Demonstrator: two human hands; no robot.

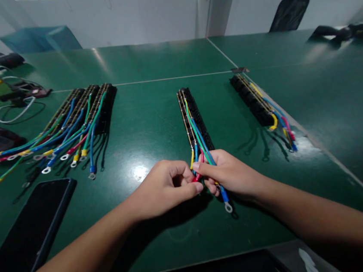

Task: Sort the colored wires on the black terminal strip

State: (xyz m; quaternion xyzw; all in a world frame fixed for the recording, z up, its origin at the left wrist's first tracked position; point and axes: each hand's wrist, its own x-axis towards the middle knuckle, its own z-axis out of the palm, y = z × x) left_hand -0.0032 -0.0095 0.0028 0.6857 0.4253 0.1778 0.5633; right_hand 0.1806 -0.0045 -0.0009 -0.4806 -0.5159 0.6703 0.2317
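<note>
At table centre, both hands worked one black terminal strip.
Left hand and right hand pinched closed on its coloured ring-terminal wires; the strip lay flat on the green table.

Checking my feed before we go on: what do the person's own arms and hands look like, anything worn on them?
Both arms are bare to the frame edge: no sleeves, gloves, watch or rings visible on the left hand or the right hand. No markings show.

Wired strips, black phone
</note>
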